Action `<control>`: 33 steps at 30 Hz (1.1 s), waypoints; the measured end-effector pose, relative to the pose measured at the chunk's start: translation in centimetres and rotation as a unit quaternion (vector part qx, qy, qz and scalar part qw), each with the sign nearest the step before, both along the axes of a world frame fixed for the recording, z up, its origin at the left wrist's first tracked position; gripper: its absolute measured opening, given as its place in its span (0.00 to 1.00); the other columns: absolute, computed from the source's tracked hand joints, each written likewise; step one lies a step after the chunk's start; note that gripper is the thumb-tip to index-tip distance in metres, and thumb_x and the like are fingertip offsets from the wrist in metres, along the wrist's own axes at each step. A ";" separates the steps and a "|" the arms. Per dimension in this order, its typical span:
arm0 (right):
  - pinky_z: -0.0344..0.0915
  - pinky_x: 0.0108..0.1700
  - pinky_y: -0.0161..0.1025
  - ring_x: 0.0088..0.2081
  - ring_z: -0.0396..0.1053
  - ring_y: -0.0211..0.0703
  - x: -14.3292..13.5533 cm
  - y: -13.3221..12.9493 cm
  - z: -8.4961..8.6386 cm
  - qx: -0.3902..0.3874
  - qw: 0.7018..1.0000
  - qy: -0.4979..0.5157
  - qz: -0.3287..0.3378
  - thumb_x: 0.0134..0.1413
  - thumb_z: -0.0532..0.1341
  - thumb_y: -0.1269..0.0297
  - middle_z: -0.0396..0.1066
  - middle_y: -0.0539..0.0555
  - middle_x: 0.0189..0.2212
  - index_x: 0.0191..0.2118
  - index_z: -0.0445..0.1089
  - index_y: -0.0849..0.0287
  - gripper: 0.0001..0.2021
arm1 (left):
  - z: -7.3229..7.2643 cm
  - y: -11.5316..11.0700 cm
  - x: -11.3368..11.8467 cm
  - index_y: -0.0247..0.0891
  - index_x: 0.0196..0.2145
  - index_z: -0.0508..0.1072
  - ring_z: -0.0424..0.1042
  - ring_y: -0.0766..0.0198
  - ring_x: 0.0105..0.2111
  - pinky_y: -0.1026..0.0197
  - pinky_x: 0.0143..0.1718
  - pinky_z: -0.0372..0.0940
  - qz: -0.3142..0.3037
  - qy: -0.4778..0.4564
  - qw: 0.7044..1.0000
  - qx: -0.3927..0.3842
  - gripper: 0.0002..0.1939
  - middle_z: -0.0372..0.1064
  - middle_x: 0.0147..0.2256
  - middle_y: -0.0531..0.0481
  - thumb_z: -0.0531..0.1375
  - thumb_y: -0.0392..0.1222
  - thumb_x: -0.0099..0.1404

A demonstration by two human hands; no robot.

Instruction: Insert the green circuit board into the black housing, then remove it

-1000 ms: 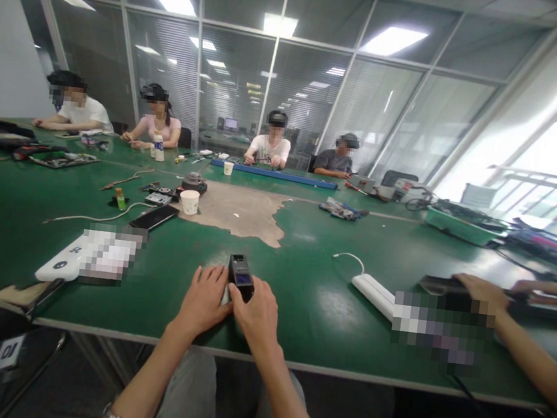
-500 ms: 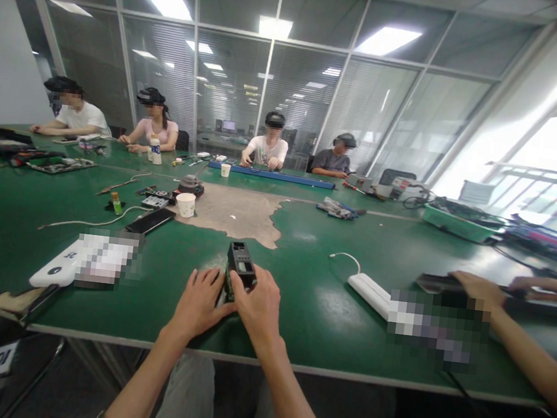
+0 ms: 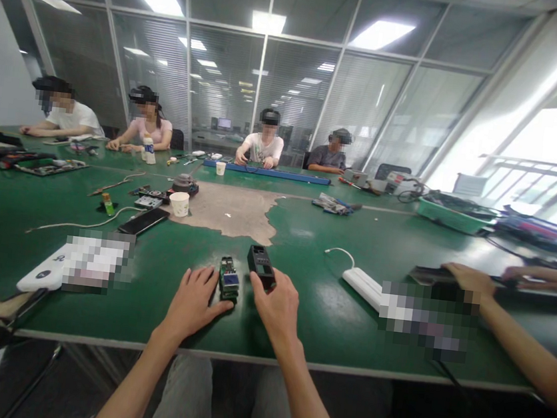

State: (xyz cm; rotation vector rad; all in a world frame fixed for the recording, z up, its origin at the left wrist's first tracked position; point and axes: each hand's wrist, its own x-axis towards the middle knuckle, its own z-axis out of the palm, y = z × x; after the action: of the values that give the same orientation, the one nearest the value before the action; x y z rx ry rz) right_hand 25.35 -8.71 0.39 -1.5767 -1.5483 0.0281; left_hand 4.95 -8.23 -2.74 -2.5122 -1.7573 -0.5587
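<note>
My right hand [image 3: 277, 306] grips a black plastic casing [image 3: 261, 264] with rectangular cut-outs in its top, tilted above the green table. Left of it, a small device with a bare circuit board [image 3: 229, 280] and a little display stands on the tabletop. My left hand [image 3: 195, 297] rests beside that board with its fingers stretched out; the thumb reaches along the board's near end. Whether the thumb presses on the board I cannot tell. A gap separates the casing from the board.
To the right lie a white power strip [image 3: 364, 289] and a co-worker's hands on a dark long part [image 3: 431, 278]. On the left are a black phone [image 3: 144, 220], a paper cup [image 3: 179, 204] and a white device [image 3: 44, 273]. Several people sit across the table.
The black casing has come off the circuit board and moved right in my right hand, leaving the board exposed. My left hand has stayed beside the board.
</note>
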 end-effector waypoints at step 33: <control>0.65 0.48 0.46 0.47 0.69 0.54 1.1 -0.1 -3.8 -0.035 0.999 -0.015 -0.027 0.55 0.60 0.49 0.70 0.65 0.44 0.53 0.66 0.66 0.28 | -0.1 0.3 0.1 0.37 0.62 0.60 0.54 0.47 0.63 0.40 0.64 0.45 -0.004 0.009 1.000 -0.001 0.42 0.56 0.63 0.39 0.47 0.71 0.63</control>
State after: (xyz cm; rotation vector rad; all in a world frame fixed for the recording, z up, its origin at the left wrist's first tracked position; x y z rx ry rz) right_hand 26.43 -8.77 -3.45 -1.6804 -1.5420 0.0290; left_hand 5.07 -7.94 -2.80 -2.5192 -1.7434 -0.5325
